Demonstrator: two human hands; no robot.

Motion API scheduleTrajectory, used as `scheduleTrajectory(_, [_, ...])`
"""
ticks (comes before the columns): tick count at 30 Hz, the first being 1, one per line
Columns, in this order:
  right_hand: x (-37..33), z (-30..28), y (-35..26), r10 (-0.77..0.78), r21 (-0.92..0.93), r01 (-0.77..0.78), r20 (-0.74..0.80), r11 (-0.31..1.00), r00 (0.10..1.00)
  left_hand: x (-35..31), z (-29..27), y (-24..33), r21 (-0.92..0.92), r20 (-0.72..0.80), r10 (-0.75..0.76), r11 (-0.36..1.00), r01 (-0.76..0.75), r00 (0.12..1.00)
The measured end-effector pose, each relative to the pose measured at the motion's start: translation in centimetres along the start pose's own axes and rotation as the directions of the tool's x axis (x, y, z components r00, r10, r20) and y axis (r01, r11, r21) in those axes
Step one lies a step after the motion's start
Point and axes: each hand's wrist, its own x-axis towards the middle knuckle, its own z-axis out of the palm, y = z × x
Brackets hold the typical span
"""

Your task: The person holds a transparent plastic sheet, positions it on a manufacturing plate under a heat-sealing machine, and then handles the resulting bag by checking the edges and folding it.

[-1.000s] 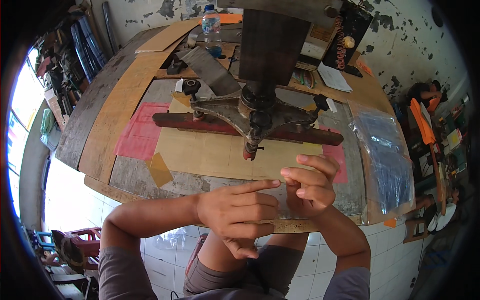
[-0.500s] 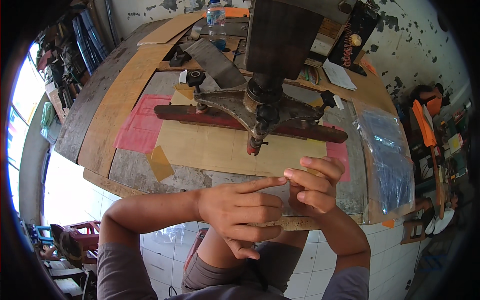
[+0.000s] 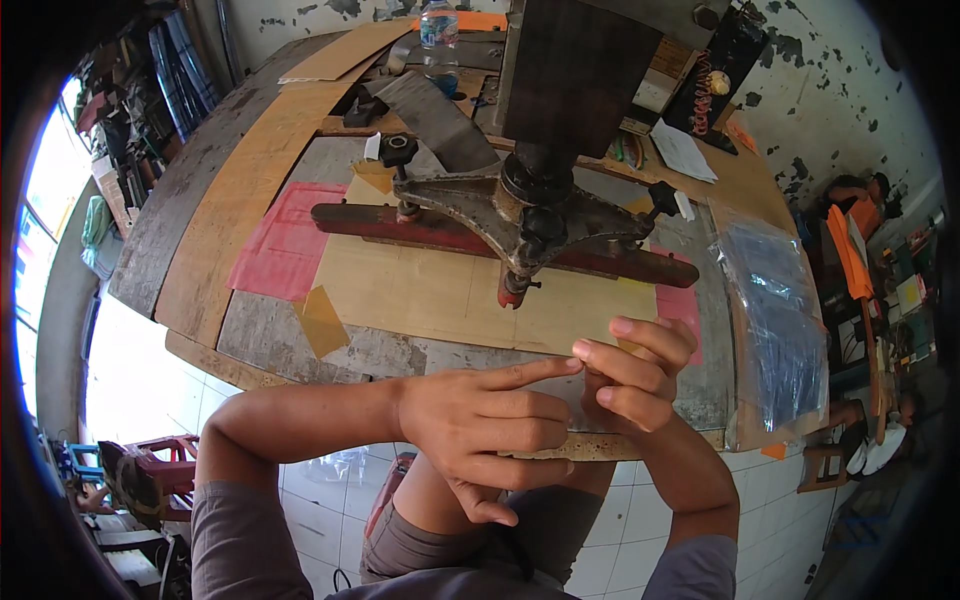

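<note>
My left hand [image 3: 490,425] hovers over the table's front edge, its index finger stretched to the right and the other fingers loosely bent and apart. Its index fingertip meets a fingertip of my right hand [image 3: 645,375], whose fingers are partly curled and spaced apart. No held thing shows in either hand. Beyond them stands a press with a dark metal head [image 3: 525,205] and a long red bar [image 3: 430,232]. Under the bar lies a pale yellow sheet [image 3: 400,290], with a pink sheet [image 3: 285,240] at its left and another pink piece [image 3: 677,290] at its right.
Clear plastic packets [image 3: 775,330] lie at the table's right side. Brown tape [image 3: 322,322] sits at the yellow sheet's left corner. A water bottle [image 3: 438,35], a grey strip [image 3: 435,115] and brown boards [image 3: 345,50] are at the back. Red stools [image 3: 165,470] stand at lower left.
Both hands keep nearly the same pose, fingertips still touching. The view has shifted slightly; the press and sheets stay in place.
</note>
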Motion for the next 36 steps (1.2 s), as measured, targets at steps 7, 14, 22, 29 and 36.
scheduleTrajectory(7, [0.3,-0.5,-0.1,-0.032,-0.055,0.033,0.025,0.998,0.999,0.1,0.5,0.7,-0.160,-0.035,-0.070,0.985,0.063,0.997])
scheduleTrajectory(14, [0.3,-1.1,-0.2,-0.056,-0.105,0.064,0.073,0.992,0.996,0.0,0.6,1.0,-0.252,-0.064,-0.112,0.963,0.093,0.992])
scheduleTrajectory(22, [0.1,-1.1,-0.5,-0.006,-0.087,0.013,0.086,0.996,0.996,-0.2,0.6,1.2,-0.298,-0.100,-0.169,0.945,0.133,0.980])
scheduleTrajectory(29, [0.3,-1.4,-0.5,-0.006,-0.119,0.019,0.104,0.993,0.995,-0.2,1.0,1.1,-0.335,-0.157,-0.158,0.937,0.098,0.975])
scheduleTrajectory(36, [0.5,-1.8,-1.1,0.041,-0.168,-0.010,0.181,0.986,0.983,-0.4,0.9,1.5,-0.357,-0.162,-0.200,0.925,0.131,0.966])
